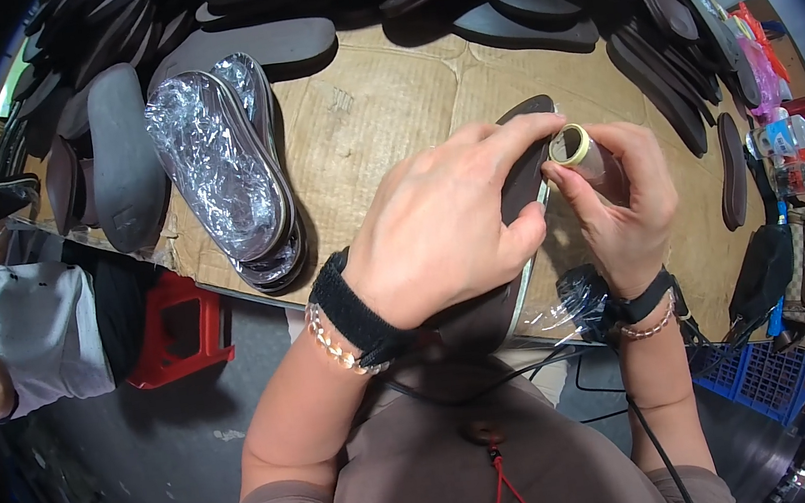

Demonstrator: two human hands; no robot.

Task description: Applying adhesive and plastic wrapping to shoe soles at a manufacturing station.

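roll [599, 165]: yellow-rimmed, in the right grip [615, 180], near the left grip [449, 221].
right grip: thumb and fingers curled around the roll, pinching it.
left grip: over the dark sole [525, 182], thumb and index spread apart; other fingers hidden, cannot tell whether they clasp it.
wrapped soles [217, 169]: left of the left grip.
loose soles [247, 51]: beyond both grips.
table [356, 116]: cardboard-covered, beneath both grips.

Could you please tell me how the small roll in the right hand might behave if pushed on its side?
The small roll would probably travel readily, its end being round. It is likely light for its size, as its middle looks hollow.
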